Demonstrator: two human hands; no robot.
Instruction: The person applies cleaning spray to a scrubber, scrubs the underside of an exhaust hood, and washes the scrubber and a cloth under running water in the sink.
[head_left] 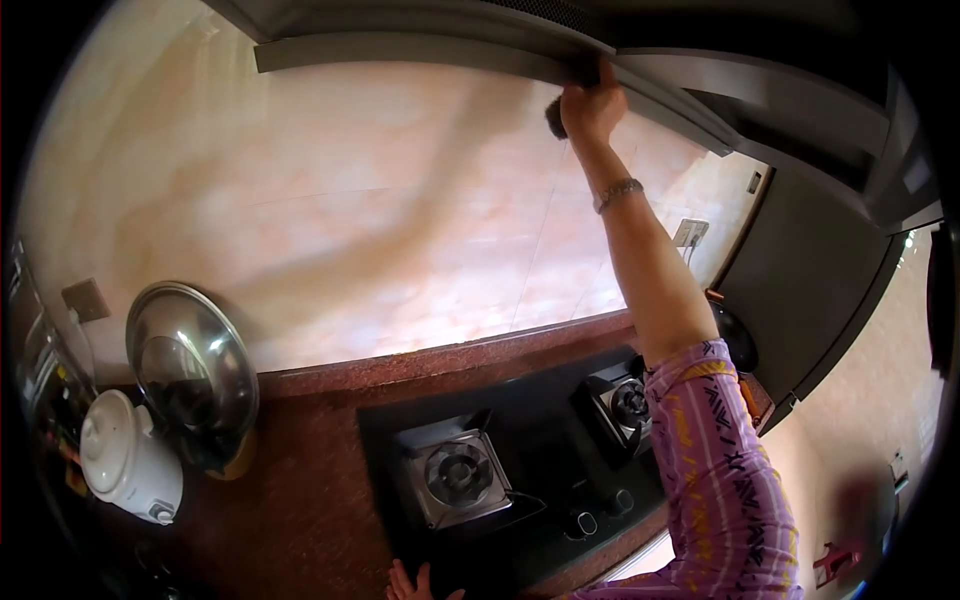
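My right hand (594,108) is raised high at the end of a stretched arm, up against the lower edge of the range hood (420,55). Its fingers are wrapped round a dark, rough-looking pad (555,118), which sticks out on the left side; its exact kind cannot be made out. Low in the view, my left hand (410,582) rests at the front edge of the black gas stove (540,465), fingers spread and holding nothing. Only part of that hand shows.
Two burners sit on the stove, the left burner (459,474) in full view. A white rice cooker (125,455) and a large metal lid (192,365) stand on the reddish counter (290,510). Behind my arm are a dark pan (738,338) and a wall socket (690,233).
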